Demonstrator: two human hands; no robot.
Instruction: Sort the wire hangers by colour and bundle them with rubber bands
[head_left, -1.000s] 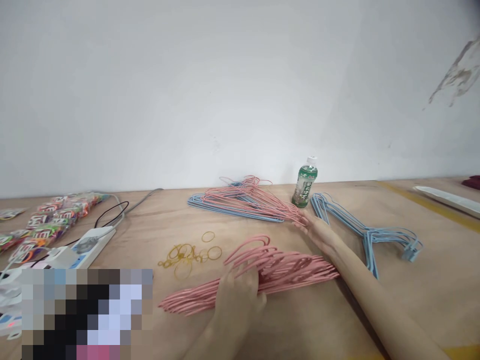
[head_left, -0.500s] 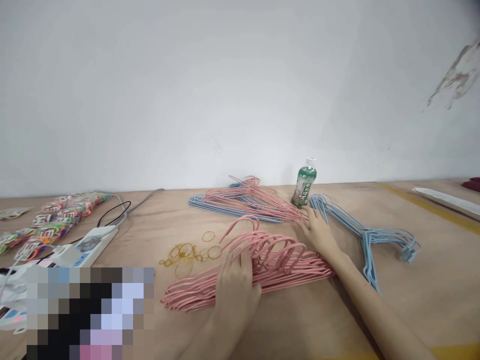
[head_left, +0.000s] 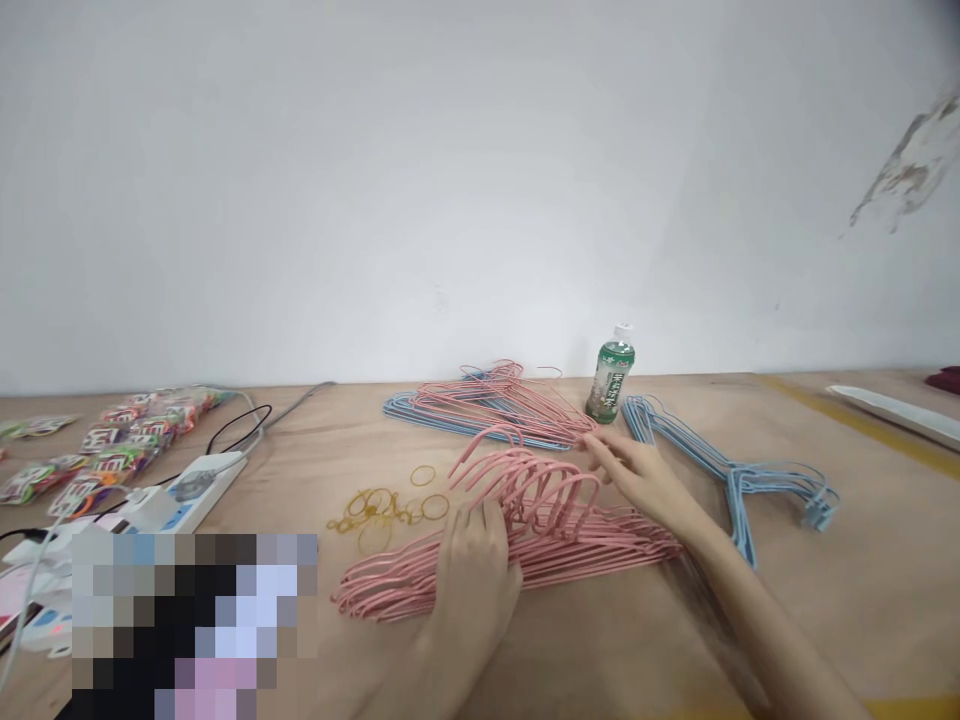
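In front of me lies a bundle of pink wire hangers [head_left: 607, 562], their hooks raised and bunched together. My left hand [head_left: 478, 565] is closed around the bundle's left half, with its fingertips hidden among the wires. Farther back, thin pink wire hangers [head_left: 491, 402] lie on top of blue wire hangers [head_left: 409, 408]. My right hand [head_left: 643, 475] reaches across to the right corner of that pile, its fingertips pinching a pink hanger there. Yellow rubber bands [head_left: 373, 508] lie loose left of the front bundle.
A green-labelled bottle [head_left: 611, 378] stands behind my right hand. A bunch of blue hangers [head_left: 724, 468] lies to the right. At left are power strips [head_left: 199, 500] with cables and colourful packets [head_left: 142, 430]. A white wall [head_left: 450, 200] rises behind the table.
My right hand has moved slightly left along the far pile's corner, and a pink hook there now sticks out at the back. The left hand keeps its hold.
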